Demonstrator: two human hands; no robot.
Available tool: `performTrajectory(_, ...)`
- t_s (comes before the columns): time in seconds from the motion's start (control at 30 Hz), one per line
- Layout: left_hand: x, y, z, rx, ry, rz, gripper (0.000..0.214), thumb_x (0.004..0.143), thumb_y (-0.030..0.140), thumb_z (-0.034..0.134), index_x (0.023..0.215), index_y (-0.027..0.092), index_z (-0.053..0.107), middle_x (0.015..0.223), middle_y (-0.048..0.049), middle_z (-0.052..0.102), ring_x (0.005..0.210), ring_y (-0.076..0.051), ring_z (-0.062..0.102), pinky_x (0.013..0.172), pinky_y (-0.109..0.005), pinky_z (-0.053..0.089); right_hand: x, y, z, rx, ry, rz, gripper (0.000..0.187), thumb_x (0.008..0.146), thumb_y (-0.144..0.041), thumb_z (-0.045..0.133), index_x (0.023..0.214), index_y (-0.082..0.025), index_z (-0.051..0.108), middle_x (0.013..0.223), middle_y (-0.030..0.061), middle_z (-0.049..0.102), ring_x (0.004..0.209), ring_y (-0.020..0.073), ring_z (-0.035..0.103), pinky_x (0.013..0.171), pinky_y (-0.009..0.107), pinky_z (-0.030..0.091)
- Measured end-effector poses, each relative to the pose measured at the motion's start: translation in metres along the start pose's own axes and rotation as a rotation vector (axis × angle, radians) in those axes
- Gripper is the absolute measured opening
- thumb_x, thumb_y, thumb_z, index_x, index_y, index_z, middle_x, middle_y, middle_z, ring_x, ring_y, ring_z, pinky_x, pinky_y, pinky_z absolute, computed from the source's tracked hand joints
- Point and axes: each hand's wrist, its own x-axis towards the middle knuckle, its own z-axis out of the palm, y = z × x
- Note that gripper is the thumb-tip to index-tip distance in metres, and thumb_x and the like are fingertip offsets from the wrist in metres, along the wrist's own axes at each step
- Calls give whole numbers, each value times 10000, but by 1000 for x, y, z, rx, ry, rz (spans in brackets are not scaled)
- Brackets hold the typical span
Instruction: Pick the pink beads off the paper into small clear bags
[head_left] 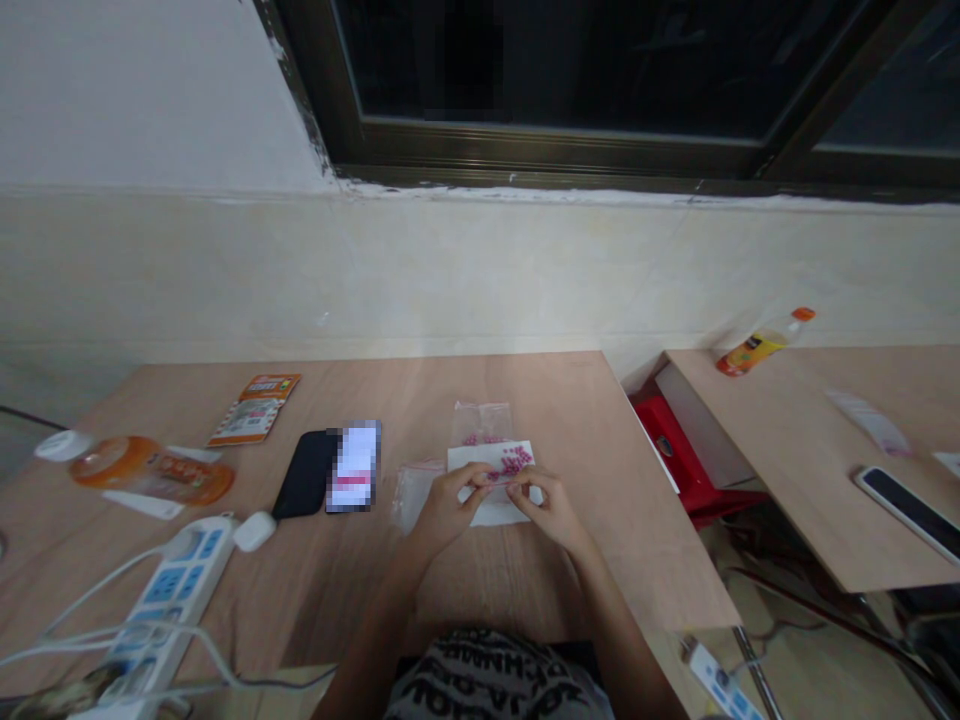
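Note:
A sheet of white paper (499,513) lies on the wooden table with a cluster of small pink beads (516,459) on it. My left hand (450,503) is over the paper's left edge, thumb and fingertips pinched together. Opposite it, my right hand (549,507) pinches in the same way over the right side. Their fingertips nearly meet just below the beads. Some pink shows between them, but what they hold is too small to make out. Behind the paper lies a clear plastic bag (482,416) with more pink beads inside. Another clear bag (411,492) rests by my left hand.
Left of my hands are a phone with a lit screen (354,466), a black phone (304,474), an orange packet (257,409), a lying drink bottle (154,470) and a power strip (172,595) with cables. A second table (795,480) stands right, across a gap.

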Motion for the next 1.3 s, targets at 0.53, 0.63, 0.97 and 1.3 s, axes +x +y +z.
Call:
performTrajectory(0.53, 3, 2, 6, 229, -169, 89, 193, 889, 245, 533, 1046, 226, 645, 937, -13, 749, 884, -160, 702, 856, -283, 538, -2, 7, 9, 35, -17, -17, 233, 925, -386, 549, 849, -192, 653, 804, 35, 644, 745, 163, 582, 699, 272, 456)
performTrajectory(0.63, 4, 0, 6, 225, -169, 108, 181, 893, 227, 519, 1000, 219, 665, 911, -6, 753, 837, -144, 706, 824, -257, 545, -2, 10, 12, 31, -23, -9, 246, 934, -399, 531, 861, -191, 641, 845, 42, 645, 823, 177, 591, 766, 290, 457)
performTrajectory(0.97, 9, -18, -16, 282, -106, 54, 325, 874, 246, 546, 1193, 237, 610, 1109, -39, 728, 984, -176, 700, 919, -335, 541, -2, 30, 22, 81, -84, 131, 363, 937, -488, 482, 787, -184, 611, 744, 26, 623, 716, 163, 575, 669, 257, 442)
performTrajectory(1.3, 9, -26, -21, 343, 55, 65, 293, 879, 257, 537, 1166, 230, 590, 1010, -35, 740, 939, -170, 701, 892, -331, 550, 23, 48, 28, 96, -125, 134, 358, 902, -512, 511, 844, -188, 653, 729, 23, 627, 685, 158, 555, 616, 246, 418)
